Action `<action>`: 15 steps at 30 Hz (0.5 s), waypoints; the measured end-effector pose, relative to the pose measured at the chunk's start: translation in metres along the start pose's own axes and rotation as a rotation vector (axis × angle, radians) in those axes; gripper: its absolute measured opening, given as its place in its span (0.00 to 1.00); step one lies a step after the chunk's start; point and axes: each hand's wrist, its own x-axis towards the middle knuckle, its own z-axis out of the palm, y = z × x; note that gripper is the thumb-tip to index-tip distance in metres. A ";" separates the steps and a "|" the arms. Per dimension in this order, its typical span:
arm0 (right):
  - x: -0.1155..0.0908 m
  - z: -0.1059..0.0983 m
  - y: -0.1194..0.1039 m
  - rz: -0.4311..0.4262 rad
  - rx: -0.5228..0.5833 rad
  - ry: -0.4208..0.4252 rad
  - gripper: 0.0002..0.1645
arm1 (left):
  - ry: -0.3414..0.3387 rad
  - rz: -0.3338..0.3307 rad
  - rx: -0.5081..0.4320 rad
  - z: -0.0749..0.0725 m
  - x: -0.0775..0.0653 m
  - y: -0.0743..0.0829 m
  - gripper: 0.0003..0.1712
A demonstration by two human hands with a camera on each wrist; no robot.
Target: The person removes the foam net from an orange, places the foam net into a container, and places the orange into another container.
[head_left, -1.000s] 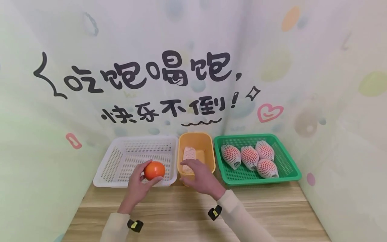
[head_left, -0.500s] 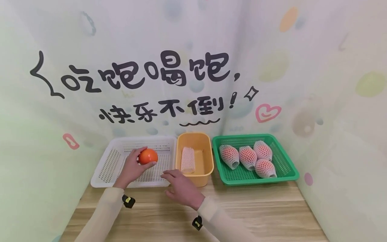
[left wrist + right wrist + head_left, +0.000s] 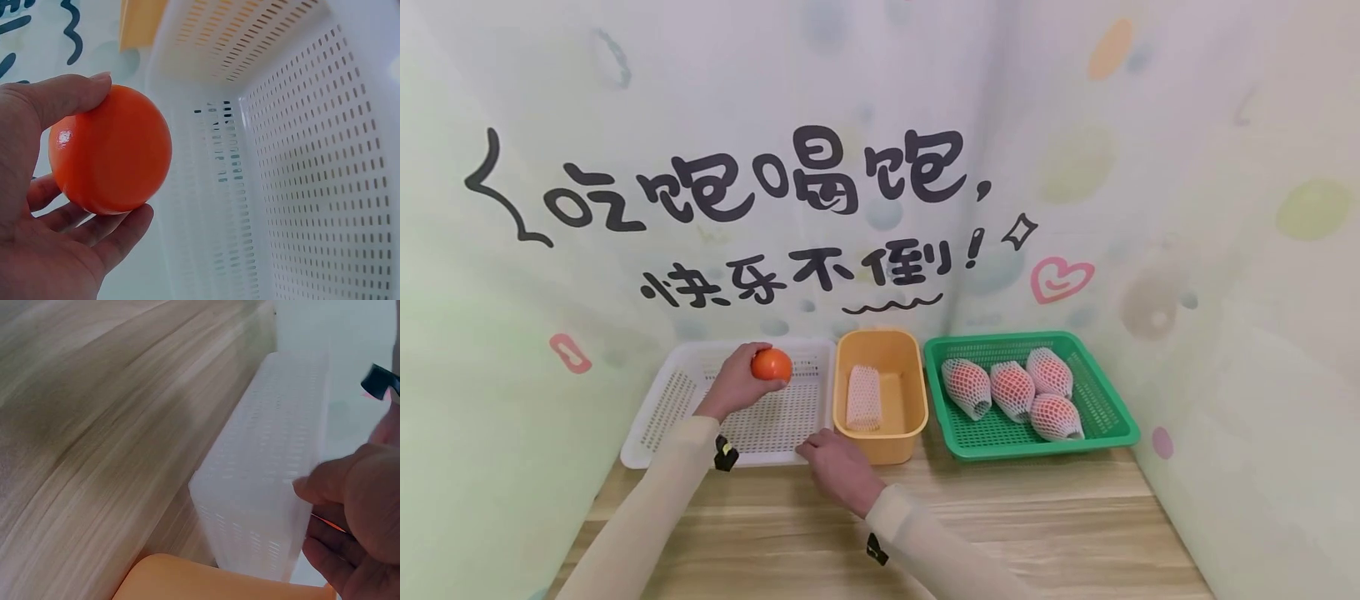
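My left hand (image 3: pixel 747 381) grips a smooth, orange-red round fruit (image 3: pixel 772 367) between thumb and fingers. It is held over the back part of a white perforated basket (image 3: pixel 730 458). In the left wrist view the thumb lies on one side of the fruit (image 3: pixel 115 153) and the fingertips on the other, with the basket's slotted floor beside it. My right hand (image 3: pixel 842 471) is at the basket's front right corner. The right wrist view has its thumb on the outer wall of the white basket (image 3: pixel 262 450), with fingers behind the rim, pinching it.
A yellow bin (image 3: pixel 917 400) stands right of the white basket, holding a flattened pink foam net (image 3: pixel 864 398). Farther right, a green basket (image 3: pixel 1120 433) holds several fruits (image 3: pixel 1012 390) in white foam nets. A printed curtain (image 3: pixel 880 83) rises behind the wooden table (image 3: pixel 1022 517).
My left hand has carried the fruit back and slightly left, deeper over the white basket. The right hand has moved left from the yellow bin to the white basket's corner, taking hold there.
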 end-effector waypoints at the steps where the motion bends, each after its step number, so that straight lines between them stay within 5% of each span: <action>1: 0.001 0.002 0.000 0.000 -0.019 0.014 0.17 | -0.006 0.001 0.000 0.001 0.003 0.001 0.43; 8: 0.005 0.002 -0.001 0.029 -0.043 0.030 0.17 | -0.045 0.006 0.040 0.009 0.026 0.002 0.45; 15: 0.007 -0.001 -0.001 0.080 -0.028 -0.006 0.20 | -0.138 -0.058 0.079 0.025 0.046 -0.004 0.44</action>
